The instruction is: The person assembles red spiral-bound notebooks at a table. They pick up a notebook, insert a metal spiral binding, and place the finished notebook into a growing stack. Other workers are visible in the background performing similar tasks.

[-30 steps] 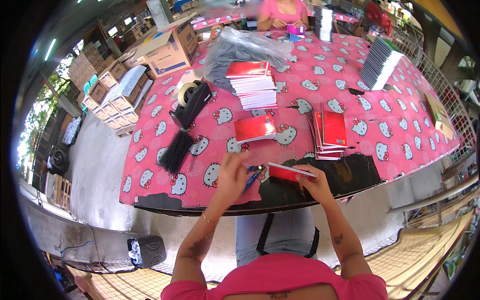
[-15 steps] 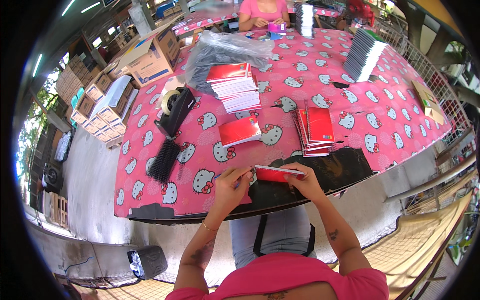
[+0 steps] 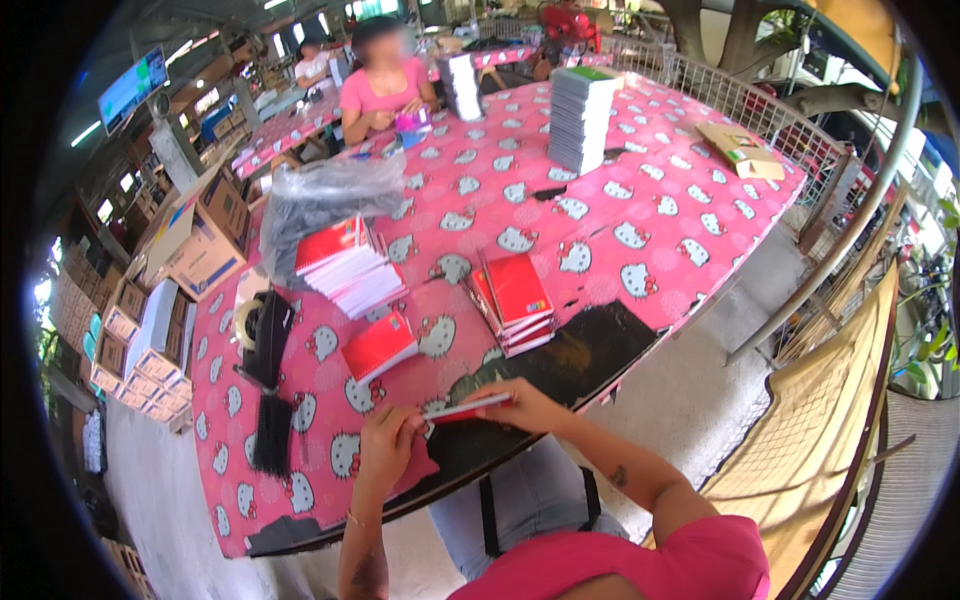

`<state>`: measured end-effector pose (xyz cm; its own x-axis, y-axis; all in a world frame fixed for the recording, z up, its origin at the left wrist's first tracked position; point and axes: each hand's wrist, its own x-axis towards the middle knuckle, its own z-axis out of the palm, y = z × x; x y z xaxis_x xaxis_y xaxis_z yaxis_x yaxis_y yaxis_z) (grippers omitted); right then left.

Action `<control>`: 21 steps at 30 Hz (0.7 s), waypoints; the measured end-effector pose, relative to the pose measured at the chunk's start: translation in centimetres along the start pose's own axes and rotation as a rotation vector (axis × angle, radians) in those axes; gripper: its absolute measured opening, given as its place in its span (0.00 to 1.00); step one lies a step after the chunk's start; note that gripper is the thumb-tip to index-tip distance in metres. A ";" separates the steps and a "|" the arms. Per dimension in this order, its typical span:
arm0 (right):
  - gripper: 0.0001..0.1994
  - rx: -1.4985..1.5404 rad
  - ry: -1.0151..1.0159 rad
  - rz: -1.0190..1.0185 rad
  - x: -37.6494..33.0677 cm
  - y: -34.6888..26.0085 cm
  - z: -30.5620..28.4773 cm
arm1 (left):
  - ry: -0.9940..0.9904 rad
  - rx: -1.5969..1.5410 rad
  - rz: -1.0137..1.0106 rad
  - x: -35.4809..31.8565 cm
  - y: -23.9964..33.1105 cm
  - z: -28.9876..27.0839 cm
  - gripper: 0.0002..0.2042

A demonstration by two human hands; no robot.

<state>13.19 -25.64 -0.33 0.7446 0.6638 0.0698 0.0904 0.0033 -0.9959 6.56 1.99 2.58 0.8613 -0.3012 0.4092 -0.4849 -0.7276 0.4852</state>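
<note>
A red spiral notebook [image 3: 466,410] is held nearly edge-on above the table's near edge. My right hand [image 3: 528,406] grips its right end, fingers wrapped round the cover. At its left end, my left hand [image 3: 390,440] is closed in a pinch; what lies between the fingertips is too small to make out. Just beyond, a single red notebook [image 3: 380,347] lies flat. Right of it is a small pile of red notebooks [image 3: 518,290], with a taller stack of red notebooks [image 3: 350,270] farther left.
A black tape dispenser [image 3: 266,335] and a bundle of black coils [image 3: 271,437] lie at left. Behind are clear plastic wrapping [image 3: 330,195], a cardboard box [image 3: 205,235] and a tall notebook stack [image 3: 580,122]. A co-worker [image 3: 385,90] in pink sits across the pink patterned table [image 3: 560,235].
My view has swung to the right and up, bringing the co-worker's upper body into sight. The held notebook has tilted, and my left hand is closer to its left end.
</note>
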 end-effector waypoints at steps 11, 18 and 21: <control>0.15 -0.068 0.252 -0.228 -1.3 -1.1 2.1 | 0.217 0.556 -0.066 -2.3 6.5 5.5 0.26; 0.16 -0.098 0.135 -0.237 -1.4 -0.7 1.1 | -0.055 0.123 0.055 3.0 4.5 -1.4 0.08; 0.16 -0.096 0.087 -0.243 -1.7 -0.9 1.0 | -0.032 0.078 0.057 2.7 4.6 -1.3 0.07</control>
<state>11.15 -26.03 0.40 0.7471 0.5852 0.3151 0.3326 0.0813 -0.9396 6.46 -1.34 6.88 0.8378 -0.3621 0.4086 -0.5210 -0.7540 0.4000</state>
